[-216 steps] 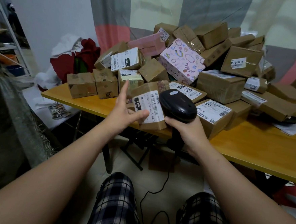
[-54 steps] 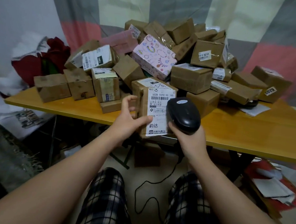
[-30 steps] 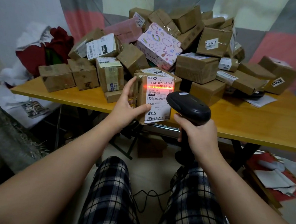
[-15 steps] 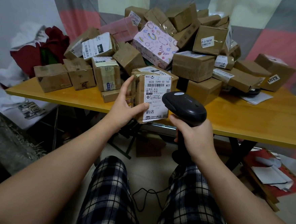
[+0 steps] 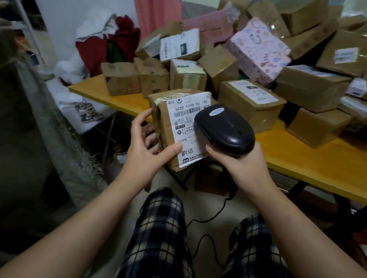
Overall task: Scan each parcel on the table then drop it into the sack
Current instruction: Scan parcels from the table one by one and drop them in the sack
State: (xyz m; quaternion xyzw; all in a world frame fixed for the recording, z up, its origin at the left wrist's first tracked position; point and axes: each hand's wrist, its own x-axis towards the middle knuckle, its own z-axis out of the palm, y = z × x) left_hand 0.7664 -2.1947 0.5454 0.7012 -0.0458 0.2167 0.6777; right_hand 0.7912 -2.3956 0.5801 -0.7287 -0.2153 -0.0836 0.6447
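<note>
From the head view we see, at the far left, what looks like the grey woven sack [image 5: 65, 143]. Its mouth and inside are out of our sight, so we cannot say what it holds. On the yellow counter [image 5: 307, 162] lies a heap of parcels [image 5: 312, 87], mostly brown cardboard boxes, with a pink patterned box [image 5: 258, 48] among them.

The parcel [image 5: 167, 137] being scanned is off the counter, held in the air just in front of its near edge, its white label [image 5: 186, 119] turned toward us. The left hand [image 5: 144, 151] grips it from the left, thumb laid on the front face beside the label, fingers spread along the side. The right hand [image 5: 239, 166] is wrapped round the handle of a black scanner [image 5: 224, 128], whose head overlaps the label's right part. Its cable [image 5: 207, 223] hangs between the knees.
</note>
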